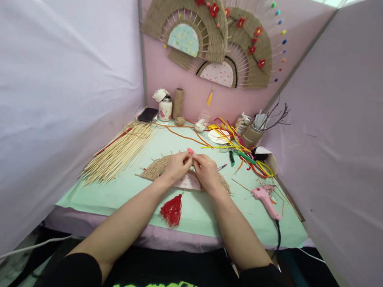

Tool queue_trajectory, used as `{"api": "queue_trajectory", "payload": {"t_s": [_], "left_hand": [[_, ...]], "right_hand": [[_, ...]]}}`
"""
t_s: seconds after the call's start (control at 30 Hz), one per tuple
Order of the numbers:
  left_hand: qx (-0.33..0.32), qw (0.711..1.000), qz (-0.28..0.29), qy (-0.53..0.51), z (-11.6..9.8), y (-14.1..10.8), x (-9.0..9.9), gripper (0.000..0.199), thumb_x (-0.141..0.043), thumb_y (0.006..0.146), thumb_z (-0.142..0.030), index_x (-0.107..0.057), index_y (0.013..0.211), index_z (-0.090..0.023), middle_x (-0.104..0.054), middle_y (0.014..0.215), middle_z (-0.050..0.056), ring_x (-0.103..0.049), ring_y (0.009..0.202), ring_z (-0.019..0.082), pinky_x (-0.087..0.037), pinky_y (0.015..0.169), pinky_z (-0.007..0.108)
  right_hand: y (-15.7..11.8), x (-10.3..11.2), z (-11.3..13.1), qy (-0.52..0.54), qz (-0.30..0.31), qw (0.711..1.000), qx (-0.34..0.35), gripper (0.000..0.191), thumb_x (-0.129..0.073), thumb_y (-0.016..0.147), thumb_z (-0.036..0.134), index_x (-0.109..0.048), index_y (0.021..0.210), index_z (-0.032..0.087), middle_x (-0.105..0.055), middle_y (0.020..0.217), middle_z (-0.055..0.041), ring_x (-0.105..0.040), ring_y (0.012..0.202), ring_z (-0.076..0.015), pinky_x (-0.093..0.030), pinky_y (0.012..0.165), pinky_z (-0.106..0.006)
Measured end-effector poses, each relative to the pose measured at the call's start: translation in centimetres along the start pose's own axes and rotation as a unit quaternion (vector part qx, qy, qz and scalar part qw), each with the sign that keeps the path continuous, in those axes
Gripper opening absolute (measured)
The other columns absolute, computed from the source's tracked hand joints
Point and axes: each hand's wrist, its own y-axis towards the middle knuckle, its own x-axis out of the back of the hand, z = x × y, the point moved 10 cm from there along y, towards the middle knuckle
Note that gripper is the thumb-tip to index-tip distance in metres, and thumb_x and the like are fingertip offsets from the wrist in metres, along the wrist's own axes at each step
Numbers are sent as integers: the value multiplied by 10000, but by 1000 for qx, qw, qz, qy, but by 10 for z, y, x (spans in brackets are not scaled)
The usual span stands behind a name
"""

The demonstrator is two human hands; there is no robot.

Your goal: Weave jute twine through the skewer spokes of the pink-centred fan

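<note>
My left hand [177,166] and my right hand [206,170] meet at the middle of the table, fingertips pinched together on a small pink piece [190,151] that shows just above them. Beneath both hands lies a half-round fan of twine and sticks [154,168], partly hidden by them. Its inner half-circle [189,182] is white with pink spots. A red tassel [172,210] hangs from the fan's lower edge and rests on the green cloth.
Thin sticks [116,155] are piled at the left. Coloured pipe cleaners [244,150], green-handled pliers [232,158] and a pink glue gun [266,201] lie at the right. Jars [165,109] stand behind. Two large fans [216,39] hang on the back wall.
</note>
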Motion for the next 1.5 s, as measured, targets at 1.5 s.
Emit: {"api": "queue_trajectory", "payload": {"t_s": [1.5], "left_hand": [[162,910,77,-374,30,0,-19,290,-626,717,-402,-634,876,-159,-610,778,16,-527,705,117,-416,641,234]], "right_hand": [[3,-2,-40,378,-19,915,-136,311,-628,746,393,-690,1004,229,-485,1289,-70,-505,1147,-221,-476,926,-375]]}}
